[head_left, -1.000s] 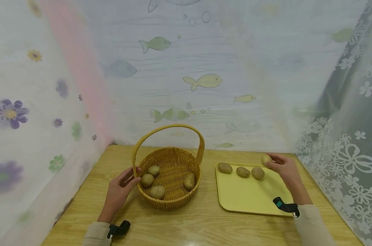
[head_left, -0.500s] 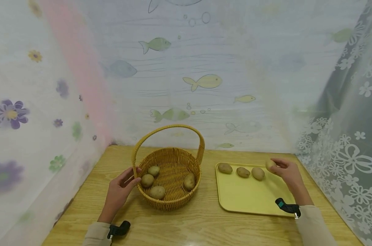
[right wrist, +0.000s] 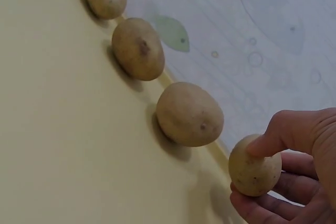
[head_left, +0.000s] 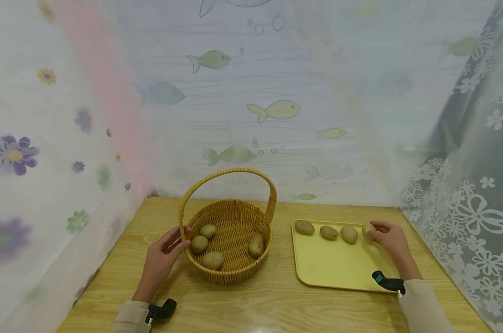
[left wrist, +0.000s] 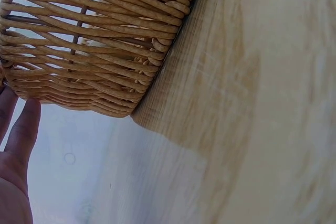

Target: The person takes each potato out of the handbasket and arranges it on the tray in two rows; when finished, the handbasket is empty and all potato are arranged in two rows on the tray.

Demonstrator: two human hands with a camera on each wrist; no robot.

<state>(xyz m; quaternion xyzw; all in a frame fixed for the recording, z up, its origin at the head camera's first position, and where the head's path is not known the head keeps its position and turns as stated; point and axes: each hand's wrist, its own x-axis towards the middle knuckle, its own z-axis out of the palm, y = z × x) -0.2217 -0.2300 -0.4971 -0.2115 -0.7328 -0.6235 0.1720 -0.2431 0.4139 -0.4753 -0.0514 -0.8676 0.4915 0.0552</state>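
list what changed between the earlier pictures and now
The right hand has moved the held potato rightward and lower, toward the yellow tray, just right of the row of three potatoes. It has not let go. Nothing new was taken hold of. The left hand still holds the wicker basket at its side, and the four potatoes inside and the row stayed put.

Dim, diffuse light, soft shadows.

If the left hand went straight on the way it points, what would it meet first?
The basket, almost at once: the left hand seems to touch its side by the handle, though exact depth there is unclear.
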